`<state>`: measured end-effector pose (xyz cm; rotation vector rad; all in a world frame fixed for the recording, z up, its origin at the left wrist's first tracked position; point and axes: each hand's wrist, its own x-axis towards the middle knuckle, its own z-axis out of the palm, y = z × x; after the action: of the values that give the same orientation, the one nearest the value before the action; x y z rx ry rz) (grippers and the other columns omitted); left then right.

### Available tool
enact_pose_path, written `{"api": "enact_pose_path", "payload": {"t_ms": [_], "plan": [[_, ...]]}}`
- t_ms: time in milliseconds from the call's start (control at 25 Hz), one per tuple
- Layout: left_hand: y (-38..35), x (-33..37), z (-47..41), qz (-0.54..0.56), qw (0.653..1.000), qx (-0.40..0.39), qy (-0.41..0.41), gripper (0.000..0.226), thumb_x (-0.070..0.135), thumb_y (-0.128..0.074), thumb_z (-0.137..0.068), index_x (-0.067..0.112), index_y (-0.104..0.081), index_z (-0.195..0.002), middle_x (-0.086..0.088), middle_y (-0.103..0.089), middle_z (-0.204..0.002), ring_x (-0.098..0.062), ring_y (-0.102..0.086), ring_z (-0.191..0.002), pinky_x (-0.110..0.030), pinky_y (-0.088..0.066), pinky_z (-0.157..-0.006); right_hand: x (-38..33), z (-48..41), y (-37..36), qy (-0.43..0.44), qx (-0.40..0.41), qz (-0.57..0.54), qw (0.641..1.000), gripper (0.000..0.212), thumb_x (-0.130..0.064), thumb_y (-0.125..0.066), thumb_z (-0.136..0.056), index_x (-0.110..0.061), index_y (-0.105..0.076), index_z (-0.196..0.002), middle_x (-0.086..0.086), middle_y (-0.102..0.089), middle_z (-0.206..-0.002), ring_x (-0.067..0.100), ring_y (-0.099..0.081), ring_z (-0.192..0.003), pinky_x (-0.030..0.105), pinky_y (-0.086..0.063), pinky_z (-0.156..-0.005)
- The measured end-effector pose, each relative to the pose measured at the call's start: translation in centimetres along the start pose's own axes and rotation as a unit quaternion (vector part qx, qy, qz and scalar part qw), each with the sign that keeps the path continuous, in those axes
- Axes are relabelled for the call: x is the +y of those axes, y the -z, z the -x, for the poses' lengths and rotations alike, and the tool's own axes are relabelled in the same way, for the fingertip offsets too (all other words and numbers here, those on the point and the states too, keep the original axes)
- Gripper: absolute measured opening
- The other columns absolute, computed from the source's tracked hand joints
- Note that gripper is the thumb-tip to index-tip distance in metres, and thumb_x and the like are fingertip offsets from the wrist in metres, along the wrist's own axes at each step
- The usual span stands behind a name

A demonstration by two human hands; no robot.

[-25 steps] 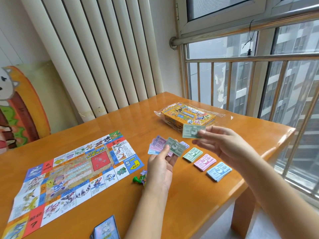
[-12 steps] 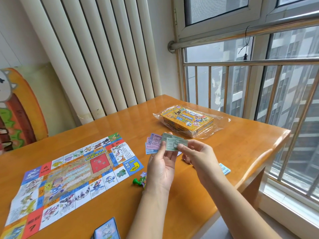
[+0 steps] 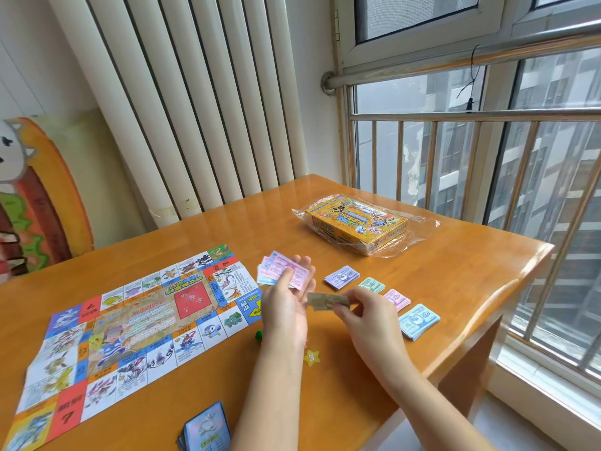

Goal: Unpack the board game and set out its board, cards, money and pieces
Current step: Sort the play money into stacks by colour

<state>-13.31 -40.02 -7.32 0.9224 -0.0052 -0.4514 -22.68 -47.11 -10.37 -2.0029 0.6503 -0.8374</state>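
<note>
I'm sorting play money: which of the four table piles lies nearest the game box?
The purple pile; the green pile, pink pile and blue pile run away from the box.

card deck (image 3: 205, 428): cut by bottom edge | green piece (image 3: 259, 334): mostly behind left hand (image 3: 286, 307) | note (image 3: 327, 300): blurred, perhaps green

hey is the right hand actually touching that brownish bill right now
Touching. The head view shows the right hand pinching the brownish bill at its right end.

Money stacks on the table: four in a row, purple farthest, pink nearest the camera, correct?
No. The head view shows the blue stack nearest; the pink stack is next. Four in a row, purple stack farthest, is right.
</note>
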Motion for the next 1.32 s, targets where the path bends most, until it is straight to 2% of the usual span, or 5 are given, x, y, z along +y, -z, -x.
{"api": "enact_pose_path", "payload": {"t_ms": [240,360,560,760,1320], "plan": [[0.7,-1.2,-0.5,-0.098,0.992,0.035,0.076,0.022,0.012,-0.042,-0.098,0.013,-0.064,-0.094,-0.003,-0.073,-0.078,-0.015,-0.071,-0.073,-0.033,-0.046,-0.078,0.4,0.2,-0.5,-0.002,-0.052,0.04,0.998,0.012,-0.009,-0.066,-0.083,-0.02,-0.066,-0.088,-0.009,-0.065,-0.084,0.006,-0.057,-0.08,0.01,-0.037,-0.067],[0.7,-1.5,-0.7,-0.054,0.993,0.013,0.107,0.021,0.012,-0.041,-0.098,0.009,-0.062,-0.098,-0.006,-0.072,-0.079,-0.015,-0.071,-0.066,-0.033,-0.049,-0.072,0.1,0.2,-0.5,0.015,-0.056,0.013,0.998,0.017,-0.005,-0.066,-0.083,-0.021,-0.064,-0.086,-0.011,-0.063,-0.078,0.0,-0.057,-0.069,0.007,-0.04,-0.063],[0.1,-1.6,-0.5,0.004,0.991,-0.012,0.133,0.024,0.008,-0.037,-0.099,0.003,-0.056,-0.114,-0.014,-0.065,-0.107,-0.026,-0.064,-0.087,-0.037,-0.049,-0.081,-0.9,-4.4,3.8,0.019,-0.042,-0.024,0.999,0.017,-0.006,-0.07,-0.08,-0.023,-0.066,-0.079,-0.009,-0.065,-0.073,-0.002,-0.055,-0.06,0.011,-0.039,-0.055],[-0.6,-1.9,0.4,-0.035,0.976,-0.042,0.212,0.031,0.011,-0.033,-0.101,0.001,-0.061,-0.092,-0.036,-0.054,-0.114,-0.047,-0.049,-0.119,-0.046,-0.043,-0.089,0.1,-11.2,7.3,-0.033,-0.217,0.1,0.97,0.012,-0.005,-0.071,-0.08,-0.016,-0.071,-0.083,-0.004,-0.067,-0.079,0.01,-0.06,-0.075,0.018,-0.048,-0.063],[-1.5,-2.8,1.0,-0.036,0.972,-0.048,0.228,0.031,0.007,-0.029,-0.101,-0.002,-0.058,-0.095,-0.038,-0.037,-0.138,-0.049,-0.039,-0.128,-0.05,-0.039,-0.095,3.7,-12.0,5.6,0.009,-0.308,0.178,0.935,0.018,-0.016,-0.07,-0.084,-0.031,-0.068,-0.095,-0.005,-0.057,-0.101,0.012,-0.054,-0.093,0.023,-0.041,-0.074]]}}
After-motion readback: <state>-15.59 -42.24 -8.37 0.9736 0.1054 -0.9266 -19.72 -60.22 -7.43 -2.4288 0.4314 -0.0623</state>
